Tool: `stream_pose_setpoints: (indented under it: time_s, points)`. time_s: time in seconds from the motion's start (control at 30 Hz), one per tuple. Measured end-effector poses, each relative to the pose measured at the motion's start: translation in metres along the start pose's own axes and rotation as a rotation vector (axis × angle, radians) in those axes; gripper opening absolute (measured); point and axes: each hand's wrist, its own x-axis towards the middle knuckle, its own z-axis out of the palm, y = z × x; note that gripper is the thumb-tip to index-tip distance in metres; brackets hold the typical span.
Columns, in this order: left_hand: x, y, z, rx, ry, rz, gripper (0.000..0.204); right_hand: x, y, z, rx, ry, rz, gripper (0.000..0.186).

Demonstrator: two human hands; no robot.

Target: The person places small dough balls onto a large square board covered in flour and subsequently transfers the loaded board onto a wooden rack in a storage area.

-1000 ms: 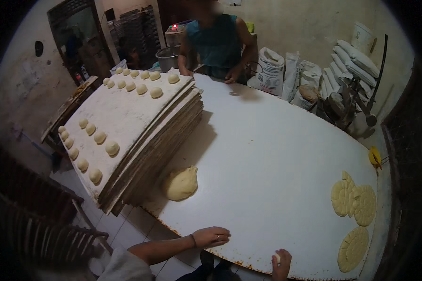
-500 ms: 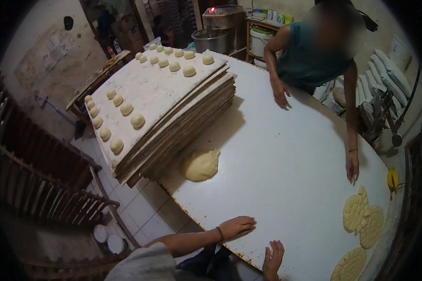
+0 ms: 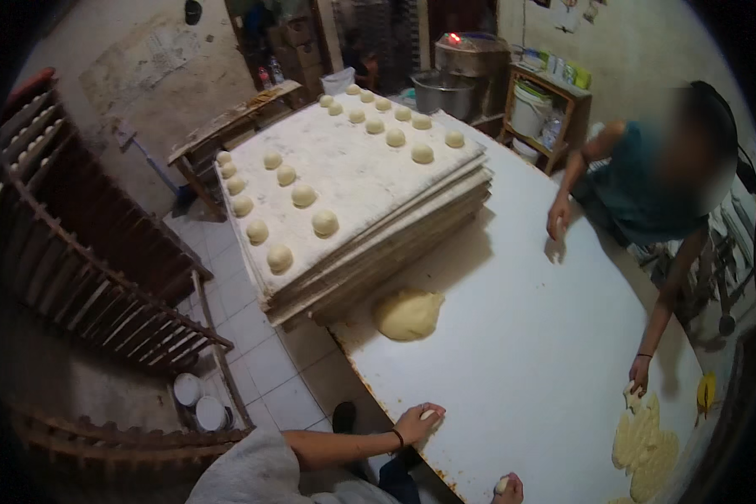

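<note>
At the near edge of the white table, my left hand curls around a small dough ball, pale between the fingers. Farther right, low in the picture, my right hand is closed on another small dough ball, partly cut off by the lower edge. Beyond my left hand lies a large dough lump. Scored flat dough sheets lie at the right end of the table, where a co-worker's hand grips a dough piece.
A tall stack of floured boards stands on the table's far left, with rows of dough balls on top. The co-worker's other hand is over the far side. Slatted wooden racks and white buckets stand left.
My hands lay open with nothing in them; now each is closed on a dough ball. The co-worker's hand has reached the scored dough and taken a piece. The view has swung left.
</note>
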Motion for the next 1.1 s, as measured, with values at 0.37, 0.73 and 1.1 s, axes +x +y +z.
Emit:
stream_pose_setpoints:
  time_s: [0.37,0.73,1.1]
  points:
    - [-0.029,0.469,-0.384,0.715,0.358,0.86,0.045,0.012,-0.231,0.148,0.374,-0.144,0.226,0.037]
    - [0.124,0.552,-0.708,1.107,0.721,0.351,0.068,-0.021,-0.509,0.394,-0.233,-0.449,-0.262,0.06]
    - [-0.057,0.306,-0.802,0.244,1.093,0.566,0.033,0.008,-0.649,0.894,-0.71,-0.937,-1.16,0.048]
